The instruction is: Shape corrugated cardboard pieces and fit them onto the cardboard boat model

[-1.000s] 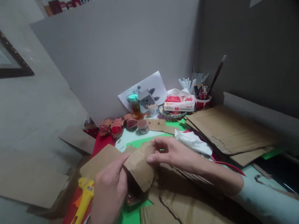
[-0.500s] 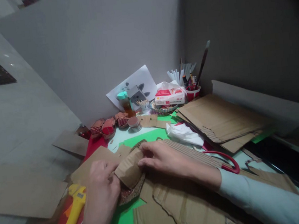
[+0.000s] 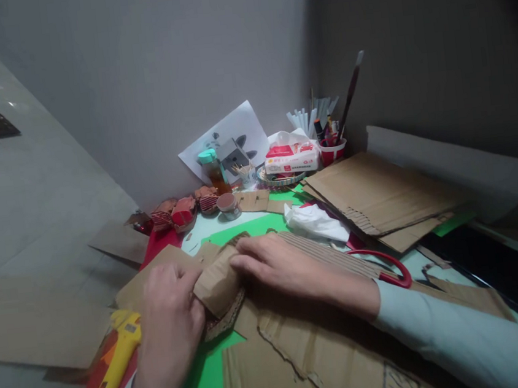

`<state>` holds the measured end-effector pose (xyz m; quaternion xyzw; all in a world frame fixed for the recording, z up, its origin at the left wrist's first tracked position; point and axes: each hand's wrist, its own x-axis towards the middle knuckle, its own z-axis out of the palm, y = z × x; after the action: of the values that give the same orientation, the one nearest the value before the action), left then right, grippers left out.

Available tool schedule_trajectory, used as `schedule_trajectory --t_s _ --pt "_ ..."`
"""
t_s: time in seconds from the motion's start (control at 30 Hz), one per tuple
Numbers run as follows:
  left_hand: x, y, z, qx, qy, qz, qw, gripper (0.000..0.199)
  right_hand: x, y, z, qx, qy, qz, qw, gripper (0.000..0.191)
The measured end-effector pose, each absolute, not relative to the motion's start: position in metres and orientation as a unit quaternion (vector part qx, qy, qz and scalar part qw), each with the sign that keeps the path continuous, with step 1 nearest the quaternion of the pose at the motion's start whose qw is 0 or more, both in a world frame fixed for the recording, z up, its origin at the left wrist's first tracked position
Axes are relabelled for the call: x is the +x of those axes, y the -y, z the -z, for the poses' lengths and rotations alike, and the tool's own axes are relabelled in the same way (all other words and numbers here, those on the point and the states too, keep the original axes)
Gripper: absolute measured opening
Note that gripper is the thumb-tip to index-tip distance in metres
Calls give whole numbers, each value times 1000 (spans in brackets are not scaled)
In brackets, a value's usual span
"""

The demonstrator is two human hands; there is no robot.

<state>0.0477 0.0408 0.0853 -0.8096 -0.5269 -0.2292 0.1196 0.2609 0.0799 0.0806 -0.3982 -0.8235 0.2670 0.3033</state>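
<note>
So the bent piece of smooth brown cardboard (image 3: 217, 285) is right between the two hands, over a rough-edged scrap of brown corrugated cardboard (image 3: 226, 324) and above the bright green flat sheet (image 3: 204, 379). The left hand (image 3: 171, 308) pinches its left edge, the right hand (image 3: 273, 260) has thumb and fingers clamped on its upper right edge, and the hands themselves are apart; some fingertips are hidden, btw. A yellow plastic glue gun (image 3: 113, 373) lies just beside the left forearm. Torn brown cardboard sheets (image 3: 312, 352) sit below the right forearm, and a curved red plastic handle (image 3: 401, 274) pokes out just beyond its sleeve. Further back there's a crumpled white tissue (image 3: 315, 222), a stack of flat brown cardboard (image 3: 379, 197) off to the right, and a teal-lidded clear jar (image 3: 214, 171) near a leaning white printed sheet (image 3: 249, 124).
</note>
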Motion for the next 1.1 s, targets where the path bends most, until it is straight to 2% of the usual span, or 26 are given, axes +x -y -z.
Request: schedule_trajectory --t_s 0.17,0.27,0.4,0.47,0.57,0.73,1.1 --pt "44 -46 -83 -787 558 258 55 36 259 -81 -74 -413 833 -228 290 32" --pt "45 -48 -80 -775 576 255 47 32 255 -82 -73 -399 854 -171 287 17" --pt "45 -50 -78 -774 576 261 38 34 246 -83 -81 -298 919 -100 240 54" --pt "40 -51 -80 -767 577 279 20 35 243 -86 -85 -259 944 -51 201 55" --pt "27 -51 -87 -744 580 331 -17 24 243 -92 -85 -241 955 2 173 54" --pt "13 -41 -103 -689 595 413 -20 22 251 -97 -80 -236 959 8 159 58" --pt "26 -29 -105 -750 510 422 -7 26 250 -100 -83 -211 969 30 126 64"
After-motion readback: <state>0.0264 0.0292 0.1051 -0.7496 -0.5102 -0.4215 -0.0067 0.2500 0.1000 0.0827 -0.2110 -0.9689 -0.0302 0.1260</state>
